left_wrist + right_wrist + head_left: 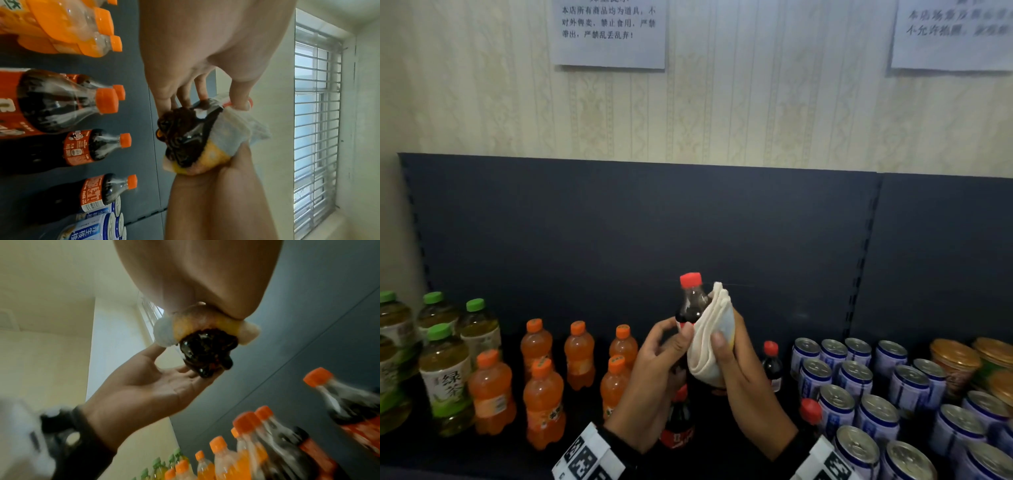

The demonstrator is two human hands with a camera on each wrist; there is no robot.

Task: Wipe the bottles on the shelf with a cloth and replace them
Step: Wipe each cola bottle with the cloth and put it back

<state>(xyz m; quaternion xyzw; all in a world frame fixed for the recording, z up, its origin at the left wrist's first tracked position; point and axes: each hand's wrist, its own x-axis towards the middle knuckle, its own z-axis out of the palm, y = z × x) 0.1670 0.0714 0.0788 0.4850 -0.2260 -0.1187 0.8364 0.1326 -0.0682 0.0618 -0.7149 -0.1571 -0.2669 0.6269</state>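
A cola bottle (691,303) with a red cap is held upright above the shelf. My left hand (659,373) grips its body, thumb and fingers around the label. My right hand (738,370) wraps a cream cloth (709,339) around the bottle's right side, thumb pressing the cloth. In the left wrist view the bottle's dark base (180,138) shows, with the cloth (232,134) folded round it. The right wrist view shows the base (207,352) under the cloth (164,331), with the left hand (148,386) below.
On the dark shelf (585,459) stand green tea bottles (445,373) at left, orange soda bottles (542,404), other cola bottles (679,421) under my hands, blue-white cans (876,411) at right and gold-lidded cups (955,363) far right. A dark back panel (654,222) rises behind.
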